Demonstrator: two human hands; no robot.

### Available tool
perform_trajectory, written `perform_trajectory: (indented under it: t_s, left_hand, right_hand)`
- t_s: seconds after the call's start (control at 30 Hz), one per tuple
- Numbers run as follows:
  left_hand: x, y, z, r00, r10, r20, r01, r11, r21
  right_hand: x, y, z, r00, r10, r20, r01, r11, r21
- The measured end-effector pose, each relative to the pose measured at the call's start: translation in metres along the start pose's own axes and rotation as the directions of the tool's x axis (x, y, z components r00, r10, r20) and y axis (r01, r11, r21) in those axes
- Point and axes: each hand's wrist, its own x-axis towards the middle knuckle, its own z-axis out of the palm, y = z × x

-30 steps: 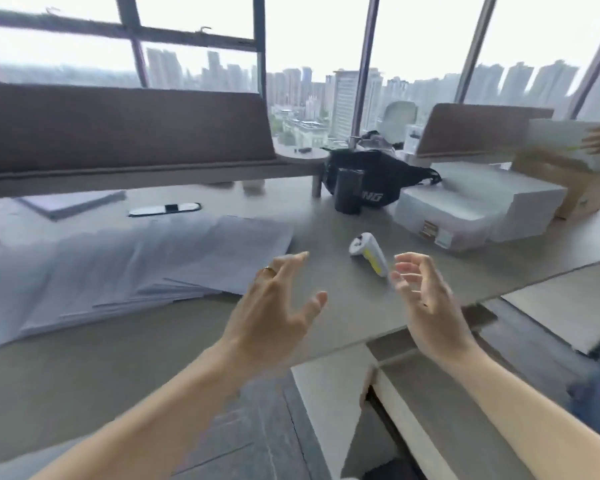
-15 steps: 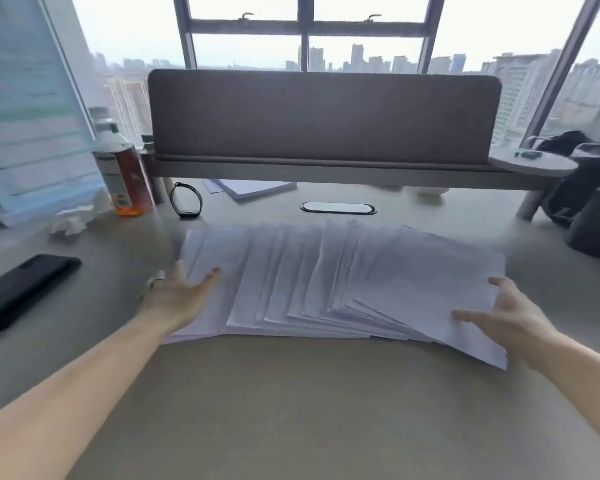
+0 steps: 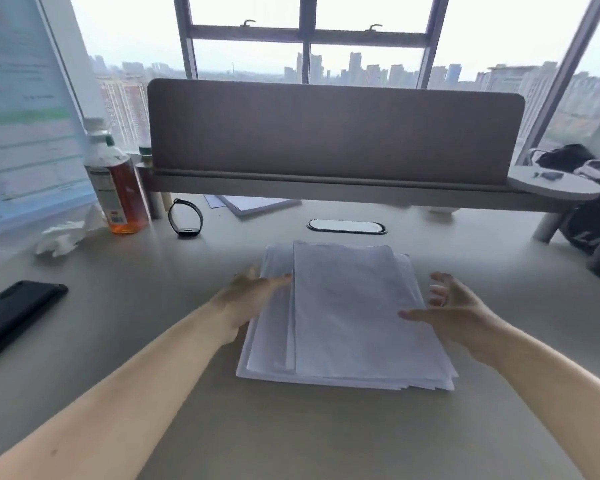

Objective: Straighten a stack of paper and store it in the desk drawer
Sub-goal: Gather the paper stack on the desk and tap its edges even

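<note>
Pale beige laminate desk (image 3: 326,438) with grey fabric divider screen (image 3: 333,129) along far edge. On surface: loose stack of white paper sheets (image 3: 347,317) at centre, edges uneven; oval black-rimmed cable port (image 3: 347,226) just beyond it. Left side: clear plastic bottle of amber liquid (image 3: 113,188), black looped wristband (image 3: 185,217) beside it, crumpled white tissue (image 3: 65,235), flat black rectangular device (image 3: 11,313) near left edge. 1 thin white booklet (image 3: 257,203) under divider shelf.

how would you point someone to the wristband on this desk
Start at the grey divider panel at the back of the desk and go to its left end. Right of the amber drink bottle there, the wristband stands on edge: a thin black loop, the only ring-shaped thing.
</note>
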Motion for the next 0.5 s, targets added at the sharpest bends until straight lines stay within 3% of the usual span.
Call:
perform_trajectory:
  t_s: [0.1, 0.17, 0.23, 0.33, 0.5]
  left_hand:
    - [0.011, 0.008, -0.001, 0.997, -0.077, -0.03, 0.066, 0.96, -0.272]
    - [0.012, 0.015, 0.011, 0.996, -0.092, 0.007, 0.09, 0.954, -0.287]
    - [0.014, 0.018, 0.03, 0.992, -0.112, 0.052, 0.119, 0.977, -0.179]
    - [0.017, 0.011, 0.047, 0.999, 0.002, -0.034, 0.0, 0.998, 0.068]
    - [0.006, 0.001, 0.049, 0.939, 0.338, -0.06, -0.324, 0.931, 0.166]
  right_hand:
    - [-0.001, -0.007, -0.001, 0.998, 0.048, -0.049, -0.042, 0.993, 0.109]
    - [-0.006, -0.013, 0.007, 0.999, 0.041, 0.023, -0.044, 0.989, 0.143]
    - [-0.007, -0.016, 0.016, 0.991, 0.044, 0.129, -0.068, 0.98, 0.187]
    - [-0.004, -0.011, 0.018, 0.972, 0.036, 0.234, -0.099, 0.959, 0.266]
    - [-0.003, -0.006, 0.018, 0.991, 0.044, 0.13, -0.086, 0.937, 0.339]
